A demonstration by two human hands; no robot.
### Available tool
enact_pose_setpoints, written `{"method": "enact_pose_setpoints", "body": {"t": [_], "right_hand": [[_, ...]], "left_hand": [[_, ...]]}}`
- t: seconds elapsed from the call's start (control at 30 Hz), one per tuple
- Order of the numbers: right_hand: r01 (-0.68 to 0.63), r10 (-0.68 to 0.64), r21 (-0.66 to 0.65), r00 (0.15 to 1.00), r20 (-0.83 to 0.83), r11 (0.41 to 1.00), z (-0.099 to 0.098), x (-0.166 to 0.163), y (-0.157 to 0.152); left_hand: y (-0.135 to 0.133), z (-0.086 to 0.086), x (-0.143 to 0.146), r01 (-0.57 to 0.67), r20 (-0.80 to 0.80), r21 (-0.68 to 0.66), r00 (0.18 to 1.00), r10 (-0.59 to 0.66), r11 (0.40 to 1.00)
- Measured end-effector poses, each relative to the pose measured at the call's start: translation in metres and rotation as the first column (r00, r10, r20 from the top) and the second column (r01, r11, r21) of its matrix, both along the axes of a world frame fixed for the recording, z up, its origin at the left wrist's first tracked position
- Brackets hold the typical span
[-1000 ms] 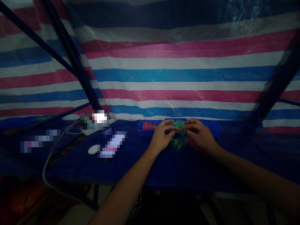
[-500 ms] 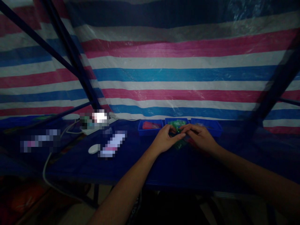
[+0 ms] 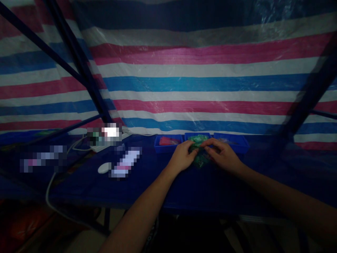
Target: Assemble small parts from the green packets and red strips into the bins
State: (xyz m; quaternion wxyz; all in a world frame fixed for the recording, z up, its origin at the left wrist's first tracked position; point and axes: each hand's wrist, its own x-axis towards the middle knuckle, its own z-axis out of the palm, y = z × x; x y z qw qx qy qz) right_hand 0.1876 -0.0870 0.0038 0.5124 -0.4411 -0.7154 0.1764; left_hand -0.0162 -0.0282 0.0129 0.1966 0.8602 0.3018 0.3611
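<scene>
On a dark blue table [image 3: 147,189], my left hand [image 3: 182,156] and my right hand [image 3: 222,154] meet over a small green packet [image 3: 200,159] that looks like crinkled plastic. Both hands have their fingers curled and pinched on the green packet from either side. Just behind them stand three small blue trays: the left tray [image 3: 168,142] holds something red, the middle tray [image 3: 198,137] holds more green pieces, and the right tray [image 3: 234,140] is partly hidden by my right hand. The light is dim, so fine detail is lost.
A white oval object [image 3: 104,168] and a white cable [image 3: 54,182] lie at the left of the table, near a white power strip [image 3: 105,144]. A red, white and blue striped tarp [image 3: 200,80] hangs behind. Dark poles [image 3: 79,63] slant across the left.
My hands, raised over the middle tray a second ago, have come down and slightly towards me with the green packet, and the fingers have closed tighter round it.
</scene>
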Motion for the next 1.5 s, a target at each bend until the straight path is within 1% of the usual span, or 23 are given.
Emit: {"method": "enact_pose_setpoints", "body": {"t": [0.07, 0.1, 0.17, 0.3, 0.37, 0.43, 0.53, 0.63, 0.73, 0.8, 0.87, 1.0, 1.13, 1.2, 1.3, 1.4, 1.5], "right_hand": [[0.034, -0.04, 0.103, 0.998, 0.056, 0.994, 0.002, 0.002, 0.001], [0.045, -0.055, 0.133, 0.996, 0.073, 0.99, 0.003, 0.002, 0.002], [0.047, -0.061, 0.15, 0.994, 0.091, 0.988, 0.003, 0.003, 0.003], [-0.015, 0.013, 0.05, 0.998, 0.054, 0.999, -0.001, 0.003, 0.005], [-0.046, 0.045, 0.003, 0.998, 0.034, 0.999, -0.002, 0.002, 0.005], [-0.042, 0.042, -0.006, 0.999, 0.028, 0.999, -0.001, 0.001, 0.005], [0.023, -0.024, 0.037, 1.0, 0.016, 0.999, 0.001, 0.004, 0.006], [0.097, -0.096, 0.062, 0.995, -0.021, 0.993, 0.001, 0.009, 0.009], [0.172, -0.168, 0.089, 0.984, -0.057, 0.981, 0.0, 0.013, 0.011], [0.211, -0.206, 0.131, 0.977, -0.052, 0.969, 0.0, 0.014, 0.012], [0.24, -0.241, 0.168, 0.97, -0.013, 0.956, 0.001, 0.015, 0.012], [0.273, -0.309, 0.234, 0.941, 0.135, 0.933, 0.002, 0.016, 0.011], [0.285, -0.389, 0.329, 0.867, 0.312, 0.9, -0.002, 0.017, 0.015], [0.264, -0.392, 0.339, 0.829, 0.398, 0.903, -0.008, 0.02, 0.019], [0.198, -0.334, 0.298, 0.785, 0.522, 0.934, -0.02, 0.025, 0.026], [0.175, -0.293, 0.255, 0.776, 0.558, 0.951, -0.027, 0.028, 0.03], [0.187, -0.301, 0.26, 0.799, 0.521, 0.947, -0.021, 0.026, 0.027]], "left_hand": [[0.001, 0.0, -0.001, 0.007, 0.032, -0.048, 0.999, -0.006, 0.999], [0.002, -0.001, -0.001, 0.015, 0.059, -0.077, 0.998, -0.011, 0.997], [0.002, -0.003, 0.0, 0.037, 0.146, -0.139, 0.989, -0.016, 0.99], [0.004, -0.007, 0.004, 0.104, 0.305, -0.23, 0.952, -0.029, 0.968], [0.005, -0.008, 0.005, 0.114, 0.328, -0.248, 0.944, -0.027, 0.962], [0.006, -0.009, 0.005, 0.092, 0.328, -0.254, 0.945, -0.004, 0.963], [0.007, -0.009, 0.004, 0.014, 0.254, -0.228, 0.966, 0.045, 0.974], [0.006, -0.011, 0.001, -0.042, 0.094, -0.104, 0.994, 0.052, 0.994], [0.003, -0.014, -0.001, -0.015, -0.068, 0.038, 0.998, 0.018, 0.999], [0.002, -0.016, -0.001, 0.028, -0.15, 0.064, 0.989, -0.018, 0.998], [0.001, -0.016, -0.002, 0.065, -0.2, 0.048, 0.978, -0.055, 0.997], [0.004, -0.016, -0.002, 0.093, -0.226, 0.037, 0.971, -0.082, 0.995], [0.007, -0.018, -0.002, 0.075, -0.206, 0.069, 0.977, -0.059, 0.995], [0.007, -0.018, -0.002, 0.055, -0.193, 0.088, 0.981, -0.037, 0.995], [0.006, -0.015, -0.002, 0.026, -0.198, 0.1, 0.98, -0.006, 0.995], [0.005, -0.01, -0.003, 0.021, -0.214, 0.085, 0.977, -0.003, 0.996], [0.005, -0.007, -0.004, -0.003, -0.18, 0.091, 0.984, 0.02, 0.996]]}}
